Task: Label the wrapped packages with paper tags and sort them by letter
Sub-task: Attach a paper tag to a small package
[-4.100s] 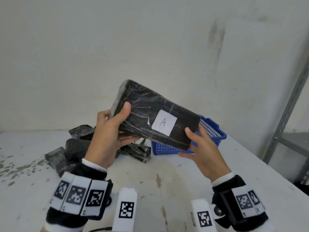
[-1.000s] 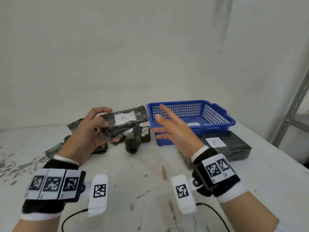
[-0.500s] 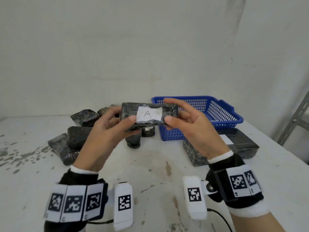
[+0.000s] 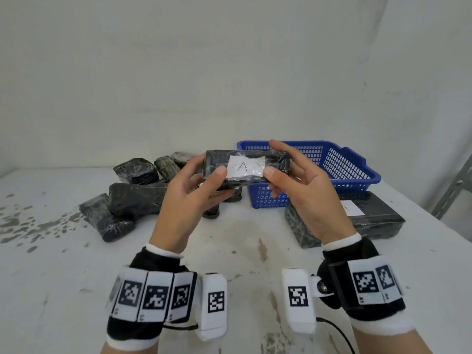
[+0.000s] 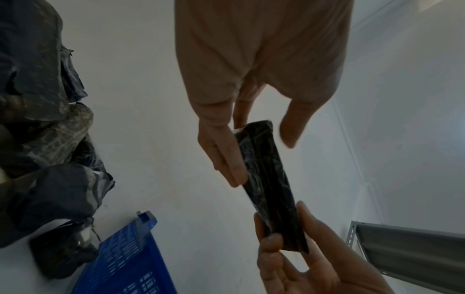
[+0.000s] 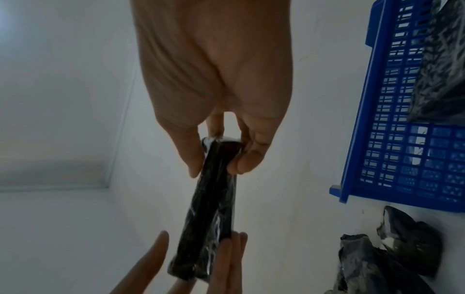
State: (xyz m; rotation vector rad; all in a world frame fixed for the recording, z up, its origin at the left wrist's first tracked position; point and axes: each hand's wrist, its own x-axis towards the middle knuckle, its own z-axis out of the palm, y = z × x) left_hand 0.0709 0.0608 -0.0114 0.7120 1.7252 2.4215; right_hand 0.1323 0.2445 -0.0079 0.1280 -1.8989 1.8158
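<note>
A small black wrapped package (image 4: 275, 162) bearing a white paper tag marked A (image 4: 244, 167) is held level above the table, tag toward me. My left hand (image 4: 212, 172) grips its left end, thumb on the tag's edge. My right hand (image 4: 277, 159) pinches the right end, thumb in front and index finger over the top. The left wrist view shows the package (image 5: 266, 179) edge-on between my left hand (image 5: 256, 147) and the right fingers (image 5: 281, 244). In the right wrist view my right hand (image 6: 217, 159) pinches the package (image 6: 208, 208).
A blue mesh basket (image 4: 344, 169) stands at the back right. In front of it lies a large black package (image 4: 378, 221) with its own A tag (image 4: 353, 208). Several black wrapped packages (image 4: 132, 200) are piled at the left. A grey shelf upright (image 4: 457, 190) rises at the right edge.
A second ago my left hand held the small package alone and my right hand hovered open. The right hand has since taken the package's right end, and it now sits level, tag facing me.
</note>
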